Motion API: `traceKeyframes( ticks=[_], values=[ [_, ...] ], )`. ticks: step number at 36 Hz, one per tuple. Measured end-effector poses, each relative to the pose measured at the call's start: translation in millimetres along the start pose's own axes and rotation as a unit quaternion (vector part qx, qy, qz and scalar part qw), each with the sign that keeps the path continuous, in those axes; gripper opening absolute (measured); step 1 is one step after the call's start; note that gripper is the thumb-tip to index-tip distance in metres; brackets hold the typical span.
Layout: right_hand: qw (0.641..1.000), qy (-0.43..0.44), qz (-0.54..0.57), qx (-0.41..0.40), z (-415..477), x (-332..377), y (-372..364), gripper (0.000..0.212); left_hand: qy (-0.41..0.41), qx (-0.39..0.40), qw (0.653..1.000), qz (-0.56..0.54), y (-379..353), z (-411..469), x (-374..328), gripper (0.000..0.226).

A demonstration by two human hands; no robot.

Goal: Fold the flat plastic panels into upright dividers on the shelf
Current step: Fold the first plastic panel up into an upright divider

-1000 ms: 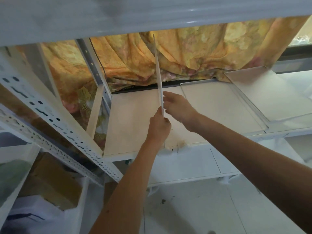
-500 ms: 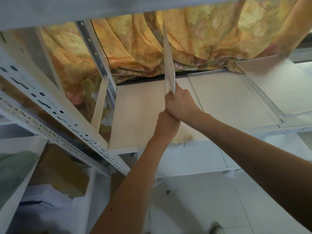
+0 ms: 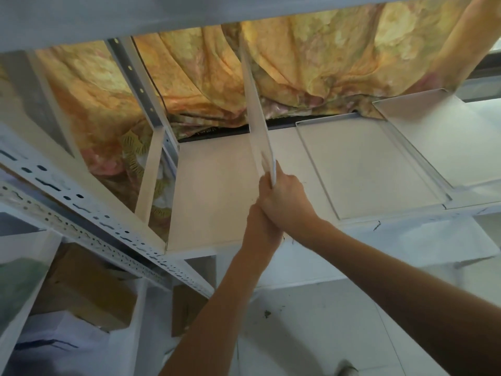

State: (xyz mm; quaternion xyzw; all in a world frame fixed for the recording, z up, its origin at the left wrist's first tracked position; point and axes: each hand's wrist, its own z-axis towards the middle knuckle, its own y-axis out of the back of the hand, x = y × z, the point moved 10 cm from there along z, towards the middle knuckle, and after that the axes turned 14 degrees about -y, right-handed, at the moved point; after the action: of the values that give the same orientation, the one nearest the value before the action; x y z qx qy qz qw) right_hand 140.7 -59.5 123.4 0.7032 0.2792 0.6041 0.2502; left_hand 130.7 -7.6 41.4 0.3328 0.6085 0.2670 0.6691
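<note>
A white plastic panel (image 3: 256, 123) stands upright on edge in the middle of the shelf (image 3: 214, 202), running front to back. My right hand (image 3: 284, 196) is closed around its near lower end. My left hand (image 3: 261, 226) sits just below and behind the right one, pressed against it; whether it touches the panel is hidden. To the right, a flat panel (image 3: 363, 169) with a raised rim lies on the shelf, and another flat panel (image 3: 444, 142) lies tilted beyond it. At the shelf's left end an upright divider (image 3: 150, 175) stands.
A perforated white steel upright (image 3: 89, 213) slants across the left. The shelf above (image 3: 135, 17) overhangs at the top. An orange floral curtain (image 3: 298, 63) hangs behind. Cardboard boxes (image 3: 89, 289) sit lower left. White floor tiles (image 3: 311, 321) lie below.
The upright panel has shifted right and tilted slightly. My right hand went from touching its side to gripping its near end, and my left hand dropped beneath the right one.
</note>
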Motion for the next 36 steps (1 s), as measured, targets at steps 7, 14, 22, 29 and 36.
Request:
traceKeyframes(
  ticks=[7,14,22,29,36],
  values=[
    [1.0,-0.003,0.014,-0.011,10.1,-1.6,2.2,0.038,-0.013,0.028,0.997,0.066,-9.8,12.7,7.0,0.028],
    [1.0,0.002,0.019,-0.02,15.8,-5.5,0.1,0.018,-0.007,0.024,0.998,0.066,-9.6,16.3,8.8,0.025],
    [1.0,-0.011,0.001,-0.015,15.5,-3.7,1.4,0.024,0.005,0.011,0.998,0.055,1.9,11.8,0.6,0.027],
    [0.999,-0.025,-0.026,0.023,13.8,-4.7,-4.5,0.036,0.027,0.022,0.997,-0.069,11.9,2.3,-5.4,0.031],
    [0.992,-0.053,0.017,0.111,11.8,-23.4,-16.4,0.077,0.028,0.091,0.968,-0.231,13.2,-16.6,0.2,0.085]
  ],
)
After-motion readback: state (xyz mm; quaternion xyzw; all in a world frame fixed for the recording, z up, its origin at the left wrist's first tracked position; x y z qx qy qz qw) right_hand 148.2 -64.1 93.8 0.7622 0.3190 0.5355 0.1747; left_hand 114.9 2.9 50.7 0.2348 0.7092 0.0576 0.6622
